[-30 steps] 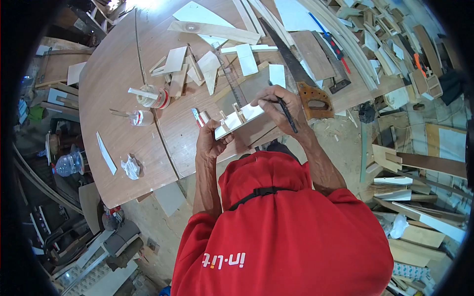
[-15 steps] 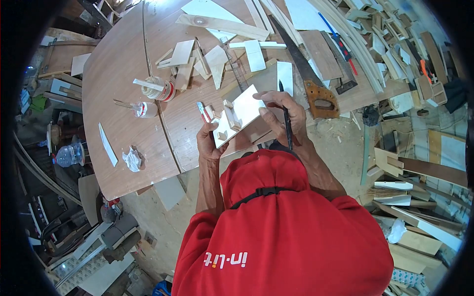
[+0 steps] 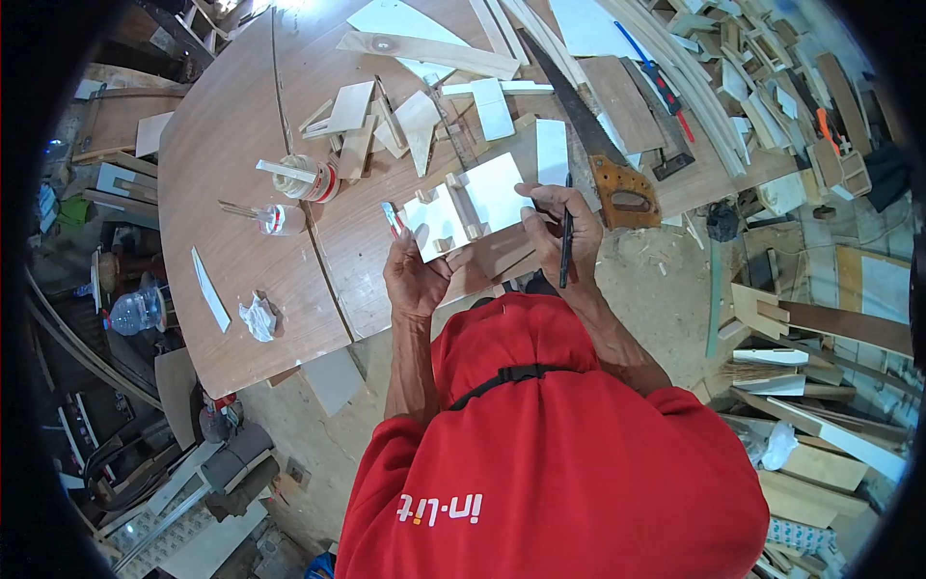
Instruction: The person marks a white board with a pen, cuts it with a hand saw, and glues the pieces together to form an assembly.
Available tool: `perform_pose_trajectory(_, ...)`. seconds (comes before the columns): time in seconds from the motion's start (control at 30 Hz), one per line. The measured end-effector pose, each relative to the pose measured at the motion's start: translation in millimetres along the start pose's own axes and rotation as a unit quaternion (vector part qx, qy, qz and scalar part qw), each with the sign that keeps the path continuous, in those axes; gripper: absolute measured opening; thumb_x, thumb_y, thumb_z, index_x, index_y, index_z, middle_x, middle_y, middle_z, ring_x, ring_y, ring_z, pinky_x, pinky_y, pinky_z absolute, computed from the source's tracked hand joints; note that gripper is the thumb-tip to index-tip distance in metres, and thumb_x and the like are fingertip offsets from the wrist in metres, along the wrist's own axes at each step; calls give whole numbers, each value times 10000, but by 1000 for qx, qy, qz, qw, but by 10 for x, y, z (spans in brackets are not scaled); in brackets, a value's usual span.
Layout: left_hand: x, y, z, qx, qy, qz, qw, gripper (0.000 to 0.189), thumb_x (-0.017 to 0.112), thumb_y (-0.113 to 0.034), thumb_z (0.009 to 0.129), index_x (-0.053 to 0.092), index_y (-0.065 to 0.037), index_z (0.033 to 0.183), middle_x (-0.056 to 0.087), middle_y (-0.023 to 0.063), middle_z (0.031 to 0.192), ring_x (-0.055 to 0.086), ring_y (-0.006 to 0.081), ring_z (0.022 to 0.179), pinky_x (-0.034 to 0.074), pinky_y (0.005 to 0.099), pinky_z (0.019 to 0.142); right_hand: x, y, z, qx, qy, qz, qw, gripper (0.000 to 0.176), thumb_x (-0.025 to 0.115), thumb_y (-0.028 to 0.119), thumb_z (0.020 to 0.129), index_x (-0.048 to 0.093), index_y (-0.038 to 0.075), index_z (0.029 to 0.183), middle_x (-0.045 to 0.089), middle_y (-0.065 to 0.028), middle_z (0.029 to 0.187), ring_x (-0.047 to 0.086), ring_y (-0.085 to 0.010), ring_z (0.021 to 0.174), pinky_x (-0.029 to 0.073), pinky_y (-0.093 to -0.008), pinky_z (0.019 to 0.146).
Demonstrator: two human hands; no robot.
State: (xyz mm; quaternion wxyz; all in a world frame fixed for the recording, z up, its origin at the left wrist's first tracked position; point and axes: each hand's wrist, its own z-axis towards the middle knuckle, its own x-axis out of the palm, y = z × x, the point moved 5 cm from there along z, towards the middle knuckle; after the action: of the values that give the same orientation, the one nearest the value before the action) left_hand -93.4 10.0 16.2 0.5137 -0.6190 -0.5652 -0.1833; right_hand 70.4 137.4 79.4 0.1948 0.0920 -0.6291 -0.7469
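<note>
A white board (image 3: pixel 497 193) with small wooden strips (image 3: pixel 461 207) fixed on its face is held up over the front edge of the table. My left hand (image 3: pixel 416 277) grips its lower left corner, fingers partly behind it. At the right end, my right hand (image 3: pixel 564 227) pinches the board's edge between thumb and fingers. A black pen-like tool (image 3: pixel 566 236) also sits in my right hand, pointing down past the palm. Just left of the board lies a small red and white item (image 3: pixel 393 218), partly hidden by it.
On the table (image 3: pixel 222 174) are a glue jar (image 3: pixel 307 179), a smaller jar with brushes (image 3: pixel 281 220), a crumpled white cloth (image 3: pixel 258 317) and several wood pieces (image 3: pixel 354 106). A handsaw (image 3: pixel 625 193) lies at the right edge. Scrap wood fills the right side.
The board has turned flatter towards the camera and moved slightly up, its right end lowered less steeply. Both hands still hold it, and the pen-like tool remains in my right hand.
</note>
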Motion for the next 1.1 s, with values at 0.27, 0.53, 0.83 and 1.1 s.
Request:
perform_pose_trajectory(0.27, 125, 192, 23, 40, 35, 29, 998, 342, 608, -121, 882, 557, 7, 1195, 647, 123, 1074, 617, 313, 1070, 431, 495, 1037, -50, -241, -20, 76, -67, 49, 994, 215, 614, -34, 848, 548, -2, 1050, 657, -132, 1097, 642, -145, 936, 543, -264, 785)
perform_pose_trajectory(0.53, 141, 291, 134, 85, -48, 174, 980, 264, 634, -46, 898, 574, 54, 1135, 650, 114, 1054, 656, 212, 947, 553, 367, 895, -62, -285, -24, 103, -69, 40, 992, 212, 626, -17, 845, 550, -17, 1043, 668, -143, 1052, 647, -155, 894, 554, -282, 765)
perform_pose_trajectory(0.83, 151, 307, 151, 34, -36, 105, 993, 182, 616, -75, 917, 593, 66, 1031, 660, 137, 986, 675, 222, 894, 562, 378, 887, -97, -259, -28, 69, -43, 3, 997, 228, 616, -14, 850, 537, -19, 1064, 660, -152, 1083, 653, -197, 955, 554, -302, 810)
perform_pose_trajectory(1.1, 17, 370, 182, 40, -9, 124, 992, 148, 552, -80, 948, 594, 47, 1010, 656, 129, 979, 664, 273, 946, 543, 429, 923, -164, -235, -103, 17, -13, -25, 999, 211, 589, -63, 865, 521, -9, 1057, 631, -151, 1117, 628, -181, 1029, 529, -260, 802)
